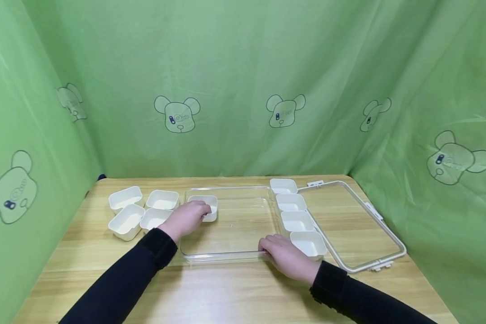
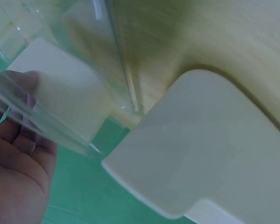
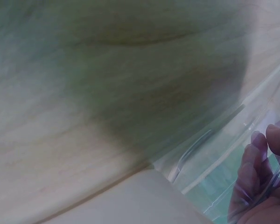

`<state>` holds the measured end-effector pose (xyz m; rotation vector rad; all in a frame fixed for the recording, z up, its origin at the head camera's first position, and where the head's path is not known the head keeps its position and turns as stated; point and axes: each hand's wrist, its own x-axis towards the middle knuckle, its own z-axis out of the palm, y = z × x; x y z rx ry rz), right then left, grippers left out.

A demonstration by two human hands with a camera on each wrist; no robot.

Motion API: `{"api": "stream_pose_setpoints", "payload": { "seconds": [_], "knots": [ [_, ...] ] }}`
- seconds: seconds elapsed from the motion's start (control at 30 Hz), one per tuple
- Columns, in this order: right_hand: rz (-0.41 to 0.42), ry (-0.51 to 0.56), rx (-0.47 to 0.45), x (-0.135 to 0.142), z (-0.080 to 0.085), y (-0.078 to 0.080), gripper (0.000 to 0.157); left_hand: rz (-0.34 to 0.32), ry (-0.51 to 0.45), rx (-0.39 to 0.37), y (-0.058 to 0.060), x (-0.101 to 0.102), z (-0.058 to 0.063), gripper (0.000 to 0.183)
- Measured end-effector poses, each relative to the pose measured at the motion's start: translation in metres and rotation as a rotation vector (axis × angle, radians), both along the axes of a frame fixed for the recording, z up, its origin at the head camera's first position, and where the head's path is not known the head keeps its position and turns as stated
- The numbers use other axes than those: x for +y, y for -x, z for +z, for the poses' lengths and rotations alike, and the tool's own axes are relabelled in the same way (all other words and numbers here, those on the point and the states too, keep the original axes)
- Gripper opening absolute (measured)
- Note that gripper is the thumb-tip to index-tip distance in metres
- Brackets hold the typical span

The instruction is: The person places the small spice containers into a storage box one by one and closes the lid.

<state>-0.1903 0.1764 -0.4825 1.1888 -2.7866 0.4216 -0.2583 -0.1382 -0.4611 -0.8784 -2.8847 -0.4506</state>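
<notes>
We seem to be in a small curtained-off booth (image 1: pixel 413 81), most like a staged recording space. Green cloth (image 1: pixel 231 54) hangs behind and along both sides, and we see outlined bear-like heads (image 1: pixel 180 118) repeated across it. A wood-grain desk (image 1: pixel 235 292) stands between these cloth walls, its far edge close to the back one. We cannot tell what building surrounds it.

The curtain (image 1: pixel 235 54) is green, printed with paler cartoon animal heads (image 1: pixel 180 116) outlined in dark lines and marked with deep blue; the table (image 1: pixel 235 292) shows pale tan wood with light brown grain. Creamy white colours the left tubs (image 1: pixel 127 221), the right tubs (image 1: pixel 297 222) and the tub within the clear, colourless tray (image 1: pixel 243 257); the frame (image 1: pixel 374 210) at right is greyish white, the left sleeve (image 1: pixel 123 279) and right sleeve (image 1: pixel 372 294) black
</notes>
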Motion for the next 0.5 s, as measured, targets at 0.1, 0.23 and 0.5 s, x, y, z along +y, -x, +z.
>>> {"api": "stream_pose_setpoints", "payload": {
  "seconds": [0.1, 0.23, 0.5],
  "knots": [
    [-0.002, -0.001, -0.005, -0.0005, 0.0007, -0.0008, 0.008, 0.025, 0.015, -0.009, 0.0001, -0.0002, -0.0027, 0.021],
    [-0.005, -0.007, -0.008, -0.0007, 0.0014, -0.0015, 0.007, 0.043, 0.021, -0.022, -0.0003, -0.0009, -0.0048, 0.024],
    [0.004, 0.000, -0.003, -0.0003, 0.0031, -0.0021, 0.008, 0.071, 0.025, -0.008, 0.0028, -0.0006, -0.0075, 0.029]
  ]
}}
